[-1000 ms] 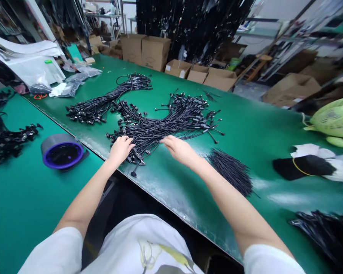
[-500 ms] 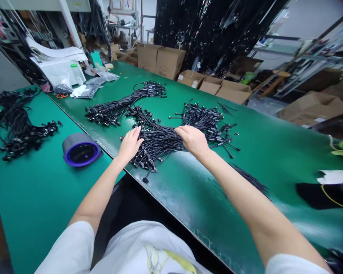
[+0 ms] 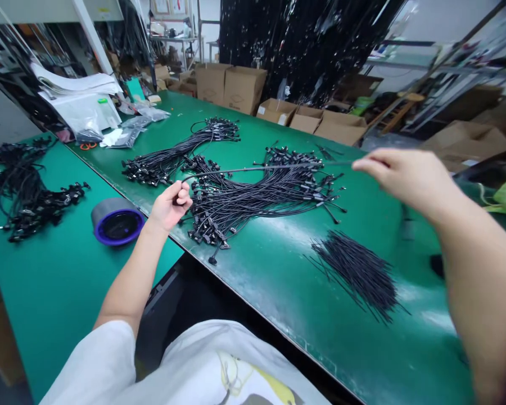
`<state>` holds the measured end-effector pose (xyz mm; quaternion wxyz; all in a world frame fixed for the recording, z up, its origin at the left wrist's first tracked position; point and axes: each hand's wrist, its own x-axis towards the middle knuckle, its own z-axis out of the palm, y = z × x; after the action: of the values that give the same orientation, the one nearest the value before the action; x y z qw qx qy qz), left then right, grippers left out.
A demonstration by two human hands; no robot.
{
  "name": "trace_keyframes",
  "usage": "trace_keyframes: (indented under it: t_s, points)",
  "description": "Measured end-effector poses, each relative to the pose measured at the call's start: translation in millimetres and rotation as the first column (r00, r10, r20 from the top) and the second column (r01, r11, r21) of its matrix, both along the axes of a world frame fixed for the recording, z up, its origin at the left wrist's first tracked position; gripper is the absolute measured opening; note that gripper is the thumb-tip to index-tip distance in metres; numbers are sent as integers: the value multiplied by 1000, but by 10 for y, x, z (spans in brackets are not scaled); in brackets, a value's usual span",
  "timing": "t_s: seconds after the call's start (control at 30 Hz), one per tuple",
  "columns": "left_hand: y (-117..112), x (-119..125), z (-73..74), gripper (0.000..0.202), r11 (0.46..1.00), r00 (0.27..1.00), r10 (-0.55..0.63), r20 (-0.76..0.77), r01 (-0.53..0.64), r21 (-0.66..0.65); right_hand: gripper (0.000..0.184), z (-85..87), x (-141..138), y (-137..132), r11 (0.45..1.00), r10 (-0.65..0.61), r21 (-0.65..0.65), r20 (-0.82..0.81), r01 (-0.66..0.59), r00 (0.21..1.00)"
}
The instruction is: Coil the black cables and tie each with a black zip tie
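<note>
A single black cable [image 3: 253, 169] is stretched nearly level above a large pile of black cables [image 3: 253, 197]. My left hand [image 3: 171, 203] is closed on its left end, at the left side of the pile. My right hand [image 3: 405, 171], out to the right past the pile, is closed on the other end; the connector there is not clear. Thin black strips [image 3: 358, 270], like cable ties, lie in a heap on the green table [image 3: 270, 281] below my right hand. Behind the pile lies another bundle of black cables [image 3: 181, 147].
To the left, more black cables [image 3: 37, 191] rest on the lower green surface beside a grey and purple round container [image 3: 118, 220]. Plastic bags [image 3: 130, 132] and orange scissors [image 3: 87, 146] lie further back. Cardboard boxes [image 3: 244, 90] line the far edge.
Both hands have lifted off the pile with one cable. My right hand has swept far to the right, and my left hand has drawn slightly back left. The heap of strips has come into view.
</note>
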<state>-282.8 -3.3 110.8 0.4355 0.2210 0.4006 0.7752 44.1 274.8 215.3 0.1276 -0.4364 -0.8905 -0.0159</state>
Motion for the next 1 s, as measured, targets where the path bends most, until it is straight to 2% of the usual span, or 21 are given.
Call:
trace_keyframes:
  t_s: [0.07,0.13,0.23,0.27,0.3,0.33,0.4,0.5,0.6,0.7,0.73,0.8,0.87,0.93,1.0]
  points:
    - [-97,115,-40,18,999,996,-42,84,43,-10,23,-276,249,-21,997,-9,-80,135,20,991]
    - [-136,329,-105,20,974,976,-217,21,218,-55,22,-548,429,-173,996,-12,-80,261,34,965]
    - [-100,760,-194,24,845,845,-524,-107,502,-184,27,-788,563,-535,1000,-2,4,310,1,951]
    - [-73,898,-216,25,809,807,-578,-118,548,-216,28,-810,584,-646,1000,9,20,290,-15,957]
    - [-44,1016,-234,25,793,793,-598,-117,564,-229,29,-808,606,-736,999,18,32,253,-27,967]
    - [-17,1109,-249,25,799,800,-589,-112,557,-226,29,-790,637,-797,999,32,35,200,-40,979]
    - [26,1196,-266,20,857,859,-505,-91,485,-177,31,-747,754,-828,999,34,32,46,-35,998]
    - [27,1105,-237,22,938,944,-325,50,329,-110,37,-795,1089,-709,998,-46,21,-178,51,983]
    - [-60,879,-136,21,966,937,-207,282,241,-90,42,-1064,1476,-541,996,-51,-79,-209,36,977]
    - [-154,677,-8,27,998,940,-63,336,65,5,41,-1403,1722,-491,970,49,-227,-183,-91,982]
    - [-166,640,26,30,999,953,-8,304,-7,49,40,-1487,1753,-528,967,68,-228,-196,-113,978]
    - [-144,649,61,32,993,984,66,165,-81,85,38,-1570,1731,-700,983,94,-133,-208,-124,974]
    - [-73,801,39,28,999,994,48,-98,-49,-1,36,-1536,1599,-989,978,199,-34,-167,-208,966]
    - [12,1093,-40,23,988,914,-91,-395,33,-151,34,-1414,1381,-1317,906,410,-61,-112,-419,905]
    - [67,1459,-154,28,957,765,-269,-586,141,-255,33,-1254,1136,-1564,797,577,-130,-124,-590,807]
